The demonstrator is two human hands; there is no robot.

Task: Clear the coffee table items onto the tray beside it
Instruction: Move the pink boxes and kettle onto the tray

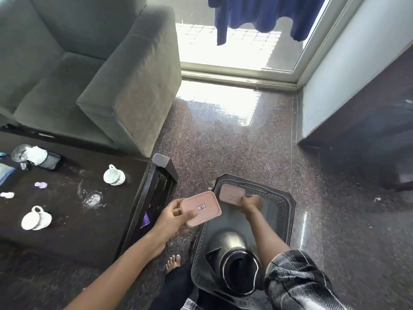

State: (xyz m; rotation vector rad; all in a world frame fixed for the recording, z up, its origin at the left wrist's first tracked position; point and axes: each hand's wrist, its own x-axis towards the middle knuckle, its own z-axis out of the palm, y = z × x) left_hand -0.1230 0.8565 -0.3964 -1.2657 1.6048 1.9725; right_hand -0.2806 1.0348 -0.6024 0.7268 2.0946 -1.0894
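Note:
A dark perforated tray (282,211) lies on the floor to the right of the dark coffee table (73,229). My right hand (251,203) grips a pink lidded box (231,194) low over the tray's far end. My left hand (172,218) holds a second pink box (200,208) in the air between table and tray. A black jug (237,265) stands on the tray's near end. On the table are two white cups on saucers (114,175) (35,219), a mesh pen holder (48,161) on its side with crumpled paper, and small lilac and white scraps (41,185).
A grey sofa (89,70) stands behind the table. Speckled stone floor (223,142) stretches to a glass balcony door (234,52). A dark cabinet (368,121) stands at the right. My bare foot (173,261) rests between table and tray. White smears mark the table top.

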